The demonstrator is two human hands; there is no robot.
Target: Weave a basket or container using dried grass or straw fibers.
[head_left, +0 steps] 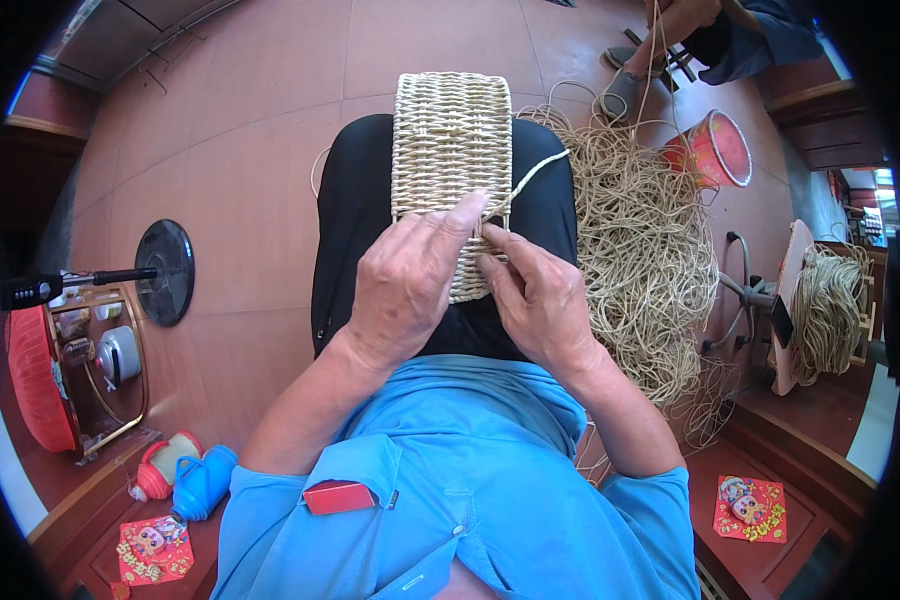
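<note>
A woven straw-cord panel (452, 140), pale and rectangular, lies lengthwise over my dark-trousered lap. Across its nearer part is a gap where the weave opens. My left hand (407, 280) grips the panel's left edge by this gap, one finger stretched over the weave and the others partly hidden. From the right, my right hand (542, 298) pinches at the same gap, thumb and fingertips close together on the cords. A loose cord end (540, 172) sticks out past the panel's right edge, just beyond my right hand.
A big tangled heap of straw cord (638, 260) covers the floor at my right. Behind it stands a red bucket (720, 150), near another person's foot (620, 95). A hank of cord (825, 310) hangs further right. To the left are a fan's round base (165, 272) and a blue bottle (204, 482).
</note>
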